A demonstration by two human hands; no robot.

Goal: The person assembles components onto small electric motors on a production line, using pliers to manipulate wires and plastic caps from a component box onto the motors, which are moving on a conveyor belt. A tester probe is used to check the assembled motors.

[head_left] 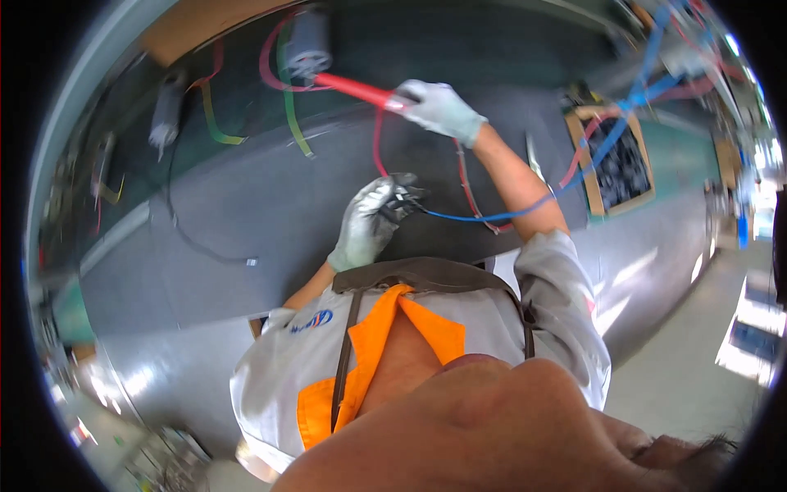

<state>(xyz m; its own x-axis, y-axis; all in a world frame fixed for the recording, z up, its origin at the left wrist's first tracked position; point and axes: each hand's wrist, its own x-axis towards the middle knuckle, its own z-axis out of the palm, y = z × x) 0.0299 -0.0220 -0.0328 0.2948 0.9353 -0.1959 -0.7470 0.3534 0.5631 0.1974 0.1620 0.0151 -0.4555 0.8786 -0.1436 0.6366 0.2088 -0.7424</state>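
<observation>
A small blue-and-red emblem with blurred blue lettering is showing on the left chest of the grey work shirt; no words or numbers are coming through readably.

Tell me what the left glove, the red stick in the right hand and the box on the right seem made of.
Left glove: fabric by its dull pale cuff, with a shiny grey coating over the fingers that looks rubbery. Red stick: likely smooth plastic, from its even bright colour, though blur leaves painted metal possible. Box: matte tan rim, so cardboard or perhaps thin wood.
</observation>
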